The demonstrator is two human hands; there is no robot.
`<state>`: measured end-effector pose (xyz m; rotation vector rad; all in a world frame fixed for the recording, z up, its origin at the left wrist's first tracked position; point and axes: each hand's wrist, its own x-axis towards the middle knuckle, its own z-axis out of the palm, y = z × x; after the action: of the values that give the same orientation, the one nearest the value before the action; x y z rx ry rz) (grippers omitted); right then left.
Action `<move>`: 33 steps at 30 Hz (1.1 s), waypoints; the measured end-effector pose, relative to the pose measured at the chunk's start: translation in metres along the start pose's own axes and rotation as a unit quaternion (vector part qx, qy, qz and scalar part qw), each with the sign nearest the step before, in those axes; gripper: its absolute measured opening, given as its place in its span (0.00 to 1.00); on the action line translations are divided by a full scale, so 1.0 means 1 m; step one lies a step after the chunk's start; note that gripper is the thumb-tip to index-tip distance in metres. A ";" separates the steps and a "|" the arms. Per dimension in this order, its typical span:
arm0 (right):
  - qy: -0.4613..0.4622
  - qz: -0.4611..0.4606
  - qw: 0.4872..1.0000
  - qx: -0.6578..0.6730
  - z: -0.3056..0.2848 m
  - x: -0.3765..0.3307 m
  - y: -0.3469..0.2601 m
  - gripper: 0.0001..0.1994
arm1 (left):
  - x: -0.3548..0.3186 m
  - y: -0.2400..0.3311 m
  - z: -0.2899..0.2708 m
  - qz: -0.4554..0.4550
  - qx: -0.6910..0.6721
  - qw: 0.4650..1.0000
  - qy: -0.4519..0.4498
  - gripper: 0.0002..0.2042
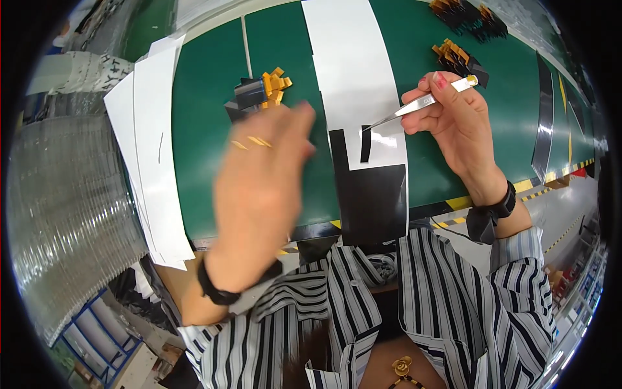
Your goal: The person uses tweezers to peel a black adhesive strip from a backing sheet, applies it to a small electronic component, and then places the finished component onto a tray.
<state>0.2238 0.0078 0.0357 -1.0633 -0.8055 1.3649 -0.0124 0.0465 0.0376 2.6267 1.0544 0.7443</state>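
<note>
Your right hand (457,123) pinches silver metal tweezers (420,105), tips at a narrow black strip (366,148) toward the green worktop's (512,120) near edge. Your left hand (260,172) is blurred, grip unclear.

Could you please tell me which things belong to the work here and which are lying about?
Likely in use: tweezers, black strip at their tip, white sheet beneath, orange-tabbed parts near left hand.
Likely idle: papers at left, clear stack.
</note>
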 end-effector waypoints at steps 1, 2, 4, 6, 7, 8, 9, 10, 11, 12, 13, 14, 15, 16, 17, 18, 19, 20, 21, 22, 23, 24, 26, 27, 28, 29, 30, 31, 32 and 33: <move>-0.001 -0.001 1.000 -0.004 0.000 -0.001 -0.001 0.12 | 0.012 -0.007 -0.011 -0.028 0.040 0.999 0.017 0.14; -0.004 -0.003 1.000 -0.007 0.002 -0.001 -0.002 0.12 | 0.017 -0.015 -0.013 -0.029 0.048 0.998 0.019 0.14; -0.010 -0.009 1.000 -0.007 0.003 -0.002 -0.003 0.12 | 0.024 -0.027 -0.017 -0.038 0.163 0.986 0.006 0.13; -0.012 -0.010 1.000 -0.018 0.004 -0.002 -0.002 0.12 | 0.024 -0.037 -0.018 -0.047 0.140 0.989 -0.007 0.12; -0.011 -0.009 1.000 -0.023 0.004 -0.003 -0.002 0.12 | 0.024 -0.040 -0.017 -0.057 0.109 0.992 -0.022 0.12; -0.012 -0.011 1.000 -0.021 0.004 -0.004 -0.002 0.12 | 0.023 -0.042 -0.018 -0.068 0.079 0.994 -0.036 0.11; -0.011 -0.010 1.000 -0.014 0.005 -0.004 -0.002 0.11 | 0.022 -0.043 -0.020 -0.067 0.081 0.994 -0.036 0.11; -0.010 -0.010 1.000 -0.008 0.007 -0.004 -0.002 0.11 | 0.019 -0.044 -0.023 -0.090 0.034 0.995 -0.023 0.11; -0.009 -0.009 1.000 -0.001 0.008 -0.005 -0.002 0.11 | 0.017 -0.045 -0.025 -0.113 -0.014 0.993 -0.008 0.12; -0.009 -0.010 1.000 0.000 0.007 -0.005 -0.002 0.11 | 0.014 -0.044 -0.027 -0.136 -0.062 0.989 0.005 0.12; -0.012 -0.003 1.000 0.000 0.007 -0.005 -0.003 0.11 | 0.012 -0.043 -0.029 -0.136 -0.062 0.989 0.005 0.12; -0.014 0.003 1.000 0.000 0.006 -0.005 -0.004 0.11 | 0.010 -0.040 -0.032 -0.114 -0.065 0.991 0.024 0.12; -0.016 0.010 1.000 0.000 0.005 -0.006 -0.004 0.11 | 0.007 -0.037 -0.035 -0.093 -0.068 0.992 0.042 0.12; -0.015 0.010 1.000 0.000 0.005 -0.006 -0.004 0.11 | 0.004 -0.035 -0.036 -0.071 -0.072 0.993 0.061 0.12; -0.017 0.013 1.000 -0.001 0.005 -0.006 -0.005 0.11 | -0.001 -0.029 -0.038 -0.070 -0.072 0.993 0.061 0.12; -0.018 0.016 1.000 -0.003 0.005 -0.006 -0.006 0.11 | -0.004 -0.021 -0.037 -0.116 -0.139 0.983 -0.009 0.13; -0.023 0.020 1.000 -0.003 0.008 -0.006 -0.007 0.11 | -0.007 -0.014 -0.038 -0.163 -0.202 0.963 -0.077 0.14; -0.026 0.020 0.999 -0.002 0.009 -0.006 -0.009 0.11 | -0.007 -0.011 -0.038 -0.164 -0.200 0.963 -0.076 0.14; -0.036 0.011 0.999 -0.002 0.011 -0.006 -0.012 0.11 | -0.006 -0.007 -0.038 -0.249 -0.301 0.913 -0.115 0.13; -0.044 0.003 0.999 -0.003 0.011 -0.007 -0.014 0.11 | -0.007 -0.005 -0.036 -0.328 -0.397 0.844 -0.152 0.12; -0.053 -0.006 0.999 -0.004 0.012 -0.007 -0.017 0.11 | -0.006 -0.003 -0.035 -0.398 -0.485 0.756 -0.185 0.12; -0.052 -0.008 0.999 -0.005 0.014 -0.006 -0.021 0.11 | -0.003 -0.003 -0.033 -0.396 -0.485 0.757 -0.185 0.12; -0.071 -0.070 0.995 -0.014 0.019 0.000 -0.031 0.11 | 0.010 -0.009 -0.027 -0.421 -0.658 0.601 -0.171 0.13; -0.080 -0.101 0.991 -0.018 0.020 0.002 -0.034 0.11 | 0.017 -0.011 -0.024 -0.423 -0.731 0.510 -0.161 0.14; -0.082 -0.106 0.991 -0.021 0.019 0.003 -0.035 0.11 | 0.022 -0.011 -0.020 -0.419 -0.732 0.512 -0.160 0.14; -0.082 -0.119 0.989 -0.025 0.018 0.004 -0.040 0.11 | 0.030 -0.010 -0.018 -0.395 -0.730 0.536 -0.155 0.14; -0.081 -0.132 0.987 -0.030 0.017 0.005 -0.044 0.11 | 0.037 -0.008 -0.015 -0.371 -0.726 0.559 -0.148 0.15; -0.082 -0.145 0.985 -0.034 0.018 0.006 -0.048 0.11 | 0.042 -0.007 -0.014 -0.347 -0.722 0.582 -0.141 0.15; -0.085 -0.153 0.984 -0.040 0.017 0.008 -0.048 0.11 | 0.048 -0.006 -0.010 -0.338 -0.724 0.585 -0.138 0.15; -0.072 -0.185 0.979 -0.036 0.017 0.009 -0.046 0.11 | 0.052 -0.006 -0.006 -0.347 -0.713 0.600 -0.103 0.14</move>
<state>0.2250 0.0236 0.0830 -0.8240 -1.1068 1.1079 0.0130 0.0868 0.0600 0.7670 0.7094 0.5901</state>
